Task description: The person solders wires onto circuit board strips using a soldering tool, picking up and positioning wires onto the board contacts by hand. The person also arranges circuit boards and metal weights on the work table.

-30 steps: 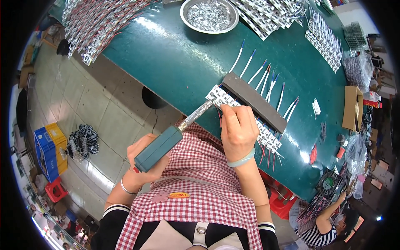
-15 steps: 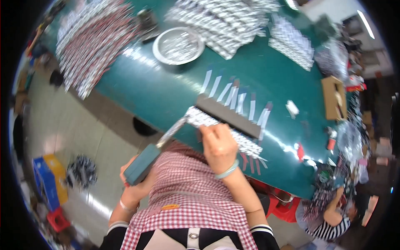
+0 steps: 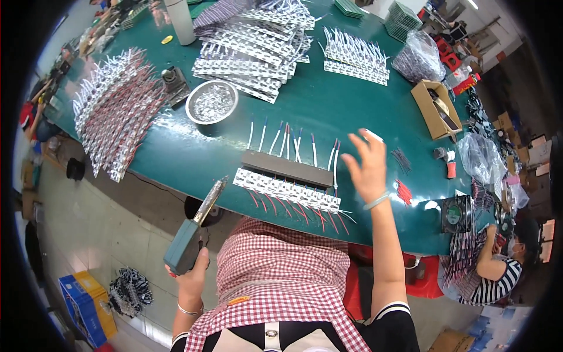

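Down at the near edge of the green desk (image 3: 328,111), the left hand (image 3: 192,276) is wrapped tight around the teal handle of a soldering iron (image 3: 193,234), held off the desk over the floor with its metal tip slanting up toward the work. The right hand (image 3: 366,167) is raised above the desk with its fingers (image 3: 359,144) spread wide and gripping nothing. Just to its left lies a dark bar (image 3: 287,168) pressing down a row of thin white wires (image 3: 293,141) that fan out beyond it, and against the bar's near side sits a white strip of small parts (image 3: 287,190) with red wires poking toward the person. A round metal bowl (image 3: 212,101) stands farther back on the left, near a big heap of finished strips (image 3: 114,105). More stacked strips (image 3: 258,47) fill the middle of the desk behind the bowl. An open cardboard box (image 3: 437,108) rests well to the right, and loose red wires (image 3: 403,192) lie just beside the right wrist. At the lower right another person in a striped shirt (image 3: 495,278) works at the desk's corner.
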{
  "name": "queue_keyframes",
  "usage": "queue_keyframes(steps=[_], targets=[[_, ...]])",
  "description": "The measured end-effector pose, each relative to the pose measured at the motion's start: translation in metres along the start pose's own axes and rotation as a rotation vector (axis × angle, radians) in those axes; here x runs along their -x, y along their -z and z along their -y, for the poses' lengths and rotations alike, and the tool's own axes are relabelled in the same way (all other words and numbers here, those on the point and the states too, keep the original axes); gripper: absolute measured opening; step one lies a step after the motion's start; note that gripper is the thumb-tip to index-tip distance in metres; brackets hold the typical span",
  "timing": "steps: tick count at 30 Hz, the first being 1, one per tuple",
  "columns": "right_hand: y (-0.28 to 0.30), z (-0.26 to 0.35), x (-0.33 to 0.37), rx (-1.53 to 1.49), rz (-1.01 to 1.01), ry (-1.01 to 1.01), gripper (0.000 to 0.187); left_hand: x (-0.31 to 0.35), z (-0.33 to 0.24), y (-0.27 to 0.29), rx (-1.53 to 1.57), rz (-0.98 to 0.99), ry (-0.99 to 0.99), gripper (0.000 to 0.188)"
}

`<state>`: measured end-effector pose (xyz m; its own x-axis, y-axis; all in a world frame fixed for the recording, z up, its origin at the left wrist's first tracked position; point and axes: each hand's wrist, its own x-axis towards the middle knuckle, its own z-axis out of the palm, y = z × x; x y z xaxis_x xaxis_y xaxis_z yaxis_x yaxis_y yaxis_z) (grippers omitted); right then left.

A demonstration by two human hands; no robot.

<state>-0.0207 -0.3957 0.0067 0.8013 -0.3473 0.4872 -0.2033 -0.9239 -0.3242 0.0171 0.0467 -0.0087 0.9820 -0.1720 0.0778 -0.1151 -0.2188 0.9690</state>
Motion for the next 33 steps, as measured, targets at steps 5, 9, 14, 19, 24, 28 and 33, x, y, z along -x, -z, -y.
queue_keyframes(steps=[5,9,14,19,24,28,33], targets=[[-0.026,0.072,-0.002,-0.412,0.41,0.19,0.055,0.006,-0.01,-0.004,0.076,-0.036,-0.021,0.038],[-0.045,0.084,0.002,-0.252,0.368,0.263,0.053,0.011,0.0,0.005,0.064,-0.018,-0.098,0.04],[-0.049,0.078,0.0,-0.269,0.283,0.278,0.052,0.018,-0.005,0.009,0.121,-0.079,-0.009,0.04],[-0.051,0.049,-0.044,-0.138,0.091,0.24,0.05,0.013,-0.013,0.007,0.206,-0.18,0.028,0.04],[-0.087,-0.012,-0.093,0.017,0.04,0.237,0.049,0.009,0.007,0.007,0.248,-0.3,0.069,0.036],[-0.1,-0.044,-0.089,-0.024,0.129,0.251,0.046,0.016,0.013,0.011,0.246,-0.293,0.281,0.045],[-0.049,0.022,-0.069,-0.126,0.187,0.277,0.047,0.003,-0.01,0.007,0.121,-0.291,0.219,0.025]])
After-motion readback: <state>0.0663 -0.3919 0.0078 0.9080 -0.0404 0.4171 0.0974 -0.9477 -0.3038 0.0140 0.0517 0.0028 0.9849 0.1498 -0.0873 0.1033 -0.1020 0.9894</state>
